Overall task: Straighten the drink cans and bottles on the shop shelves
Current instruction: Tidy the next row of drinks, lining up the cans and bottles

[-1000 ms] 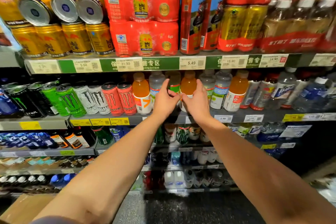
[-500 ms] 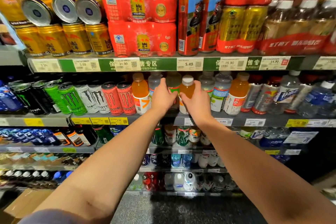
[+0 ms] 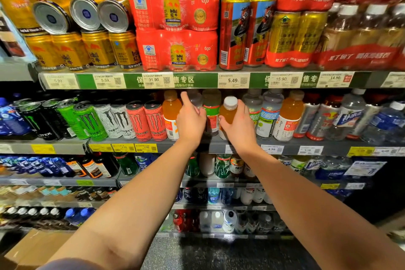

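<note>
On the second shelf [image 3: 219,146] stands a row of drink bottles. My right hand [image 3: 240,126] grips an orange drink bottle with a white cap [image 3: 229,110] at the shelf's front. My left hand [image 3: 190,121] is just left of it, thumb raised and fingers curled round a clear bottle [image 3: 195,99], whose lower part the hand hides. Between the two hands stands a bottle with a green and red label [image 3: 211,108]. Another orange bottle [image 3: 171,107] stands left of my left hand.
Monster cans [image 3: 122,120] fill the shelf's left side; more bottles [image 3: 268,114] run to the right. Above, gold Red Bull cans [image 3: 98,50] carry three cans lying on their sides [image 3: 84,14], beside red multipacks [image 3: 175,24]. A cardboard box [image 3: 32,250] sits on the floor.
My right hand has closed round the orange bottle and drawn it forward, so its white cap now shows. My left hand has shifted a little left onto the clear bottle.
</note>
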A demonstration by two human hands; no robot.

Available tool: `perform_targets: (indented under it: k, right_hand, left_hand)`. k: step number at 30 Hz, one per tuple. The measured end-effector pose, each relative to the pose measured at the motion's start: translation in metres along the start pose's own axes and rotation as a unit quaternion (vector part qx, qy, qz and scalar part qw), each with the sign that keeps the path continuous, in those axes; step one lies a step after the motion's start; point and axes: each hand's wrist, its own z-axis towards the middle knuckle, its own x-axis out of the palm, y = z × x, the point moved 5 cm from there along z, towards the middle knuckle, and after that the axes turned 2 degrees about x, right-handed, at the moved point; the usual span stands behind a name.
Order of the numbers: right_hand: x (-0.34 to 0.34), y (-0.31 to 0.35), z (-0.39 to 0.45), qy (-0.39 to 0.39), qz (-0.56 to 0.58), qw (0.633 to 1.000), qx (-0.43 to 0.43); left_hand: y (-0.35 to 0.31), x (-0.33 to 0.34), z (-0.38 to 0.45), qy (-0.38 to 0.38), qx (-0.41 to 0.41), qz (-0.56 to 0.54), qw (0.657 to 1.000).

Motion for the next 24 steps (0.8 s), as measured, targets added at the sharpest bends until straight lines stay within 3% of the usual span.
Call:
perform_targets:
  k: [3, 8, 13, 18, 24]
  right_hand:
    - [0.002, -0.001, 0.001, 0.006, -0.007, 1.0, 0.009]
    - [0.003, 0.0, 0.003, 0.009, 0.001, 1.0, 0.023]
    - [0.005, 0.001, 0.001, 0.015, -0.002, 1.0, 0.017]
    - [0.006, 0.001, -0.002, 0.01, 0.005, 1.0, 0.021]
    - [0.004, -0.003, -0.011, -0.024, -0.014, 1.0, -0.002]
  left_hand:
    - [0.012, 0.0, 0.005, 0.018, -0.051, 0.006, 0.999]
    - [0.03, 0.006, 0.009, 0.071, -0.061, -0.006, 0.996]
    - [0.031, -0.005, 0.009, 0.039, -0.062, -0.034, 0.997]
    - [0.023, -0.008, 0.0, -0.003, -0.012, -0.032, 0.999]
    - [0.026, -0.001, -0.01, 0.019, -0.029, -0.113, 0.993]
